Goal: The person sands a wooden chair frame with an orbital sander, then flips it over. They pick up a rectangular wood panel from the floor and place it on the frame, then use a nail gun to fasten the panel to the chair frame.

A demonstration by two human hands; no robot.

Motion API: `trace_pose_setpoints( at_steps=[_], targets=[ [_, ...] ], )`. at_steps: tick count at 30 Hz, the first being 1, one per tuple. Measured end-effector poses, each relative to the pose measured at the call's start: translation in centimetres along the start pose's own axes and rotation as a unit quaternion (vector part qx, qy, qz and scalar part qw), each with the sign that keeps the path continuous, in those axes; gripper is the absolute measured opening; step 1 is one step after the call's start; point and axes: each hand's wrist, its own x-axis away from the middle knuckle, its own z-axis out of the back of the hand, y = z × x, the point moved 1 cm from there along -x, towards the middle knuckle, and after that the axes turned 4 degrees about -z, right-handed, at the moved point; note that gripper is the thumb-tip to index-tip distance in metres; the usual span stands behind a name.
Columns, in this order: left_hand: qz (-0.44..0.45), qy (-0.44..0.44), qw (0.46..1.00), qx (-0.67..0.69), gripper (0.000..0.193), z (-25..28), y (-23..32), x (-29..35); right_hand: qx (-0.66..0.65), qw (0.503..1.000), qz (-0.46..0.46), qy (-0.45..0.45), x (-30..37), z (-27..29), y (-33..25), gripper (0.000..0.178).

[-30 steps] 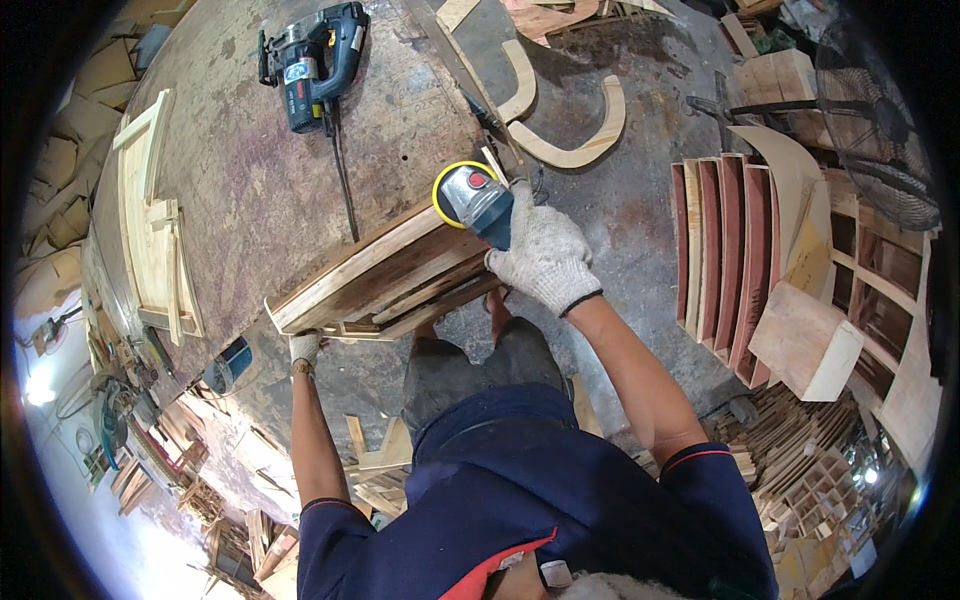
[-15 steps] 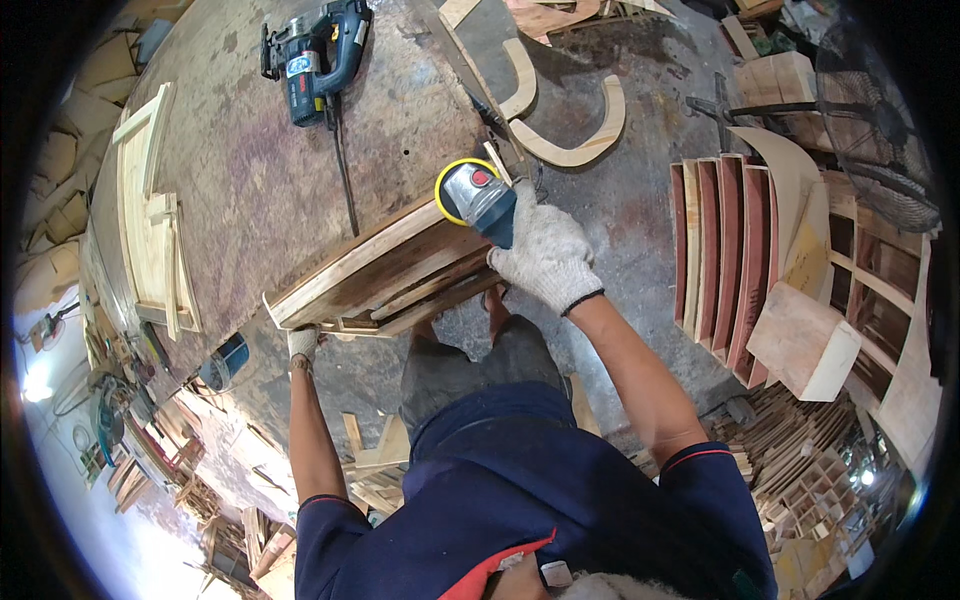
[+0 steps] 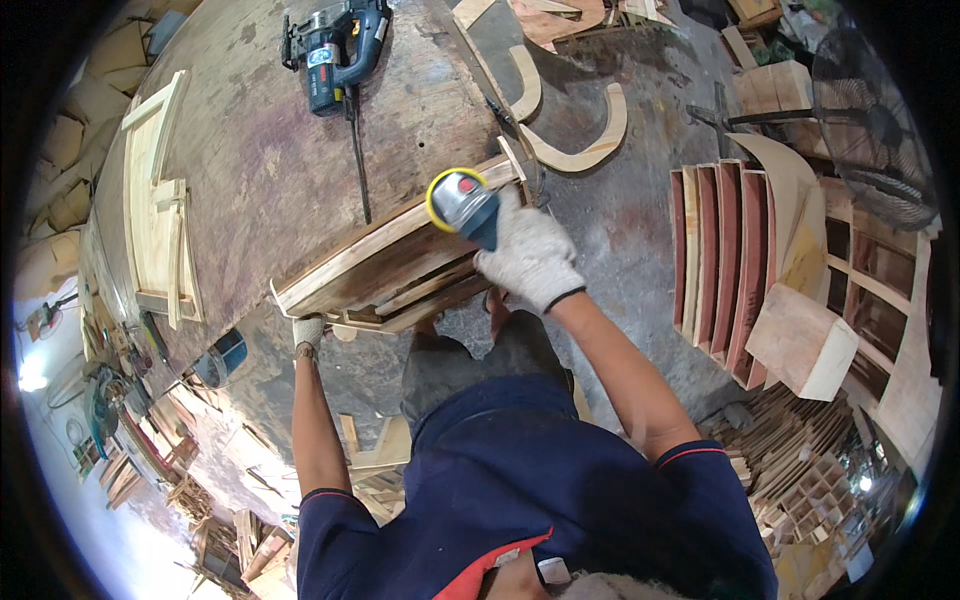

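Observation:
My right hand (image 3: 537, 258), in a white knitted work glove, is closed round the dark body of an angle grinder (image 3: 476, 218). The grinder has a silver head and a yellow-rimmed disc, held over the right part of a long wooden frame (image 3: 345, 262). Whether the disc touches the wood I cannot tell. This frame lies aslant along the near edge of the workbench, its slats and hollow side toward me. At its lower left end, my gloved left hand (image 3: 309, 331) grips the corner from below; the fingertips are partly hidden by the wood.
A blue-black power tool (image 3: 325, 75) with a cord lies on the workbench (image 3: 250, 160). Pale wooden frames (image 3: 155, 210) rest at its left. Curved wooden pieces (image 3: 585, 150) lie beyond. To the right stand curved ribbed panels (image 3: 722, 260), a wooden block (image 3: 800, 340) and a black fan (image 3: 870, 130).
My right hand and the grinder have moved a little left along the frame, baring more of its right end. The left hand keeps its hold; the whole view has shifted slightly.

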Motion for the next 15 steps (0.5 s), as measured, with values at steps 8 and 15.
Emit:
trace_pose_setpoints(
  at_steps=[8,15],
  targets=[
    [-0.003,0.004,1.000,-0.002,0.016,-0.6,0.8,0.3,-0.009,0.998,0.014,0.055,-0.1,1.2,1.9,0.076],
    [-0.003,-0.010,1.000,0.011,0.018,-0.7,0.6,0.0,-0.028,0.997,-0.004,0.074,0.4,0.8,1.6,0.077]
  ],
)
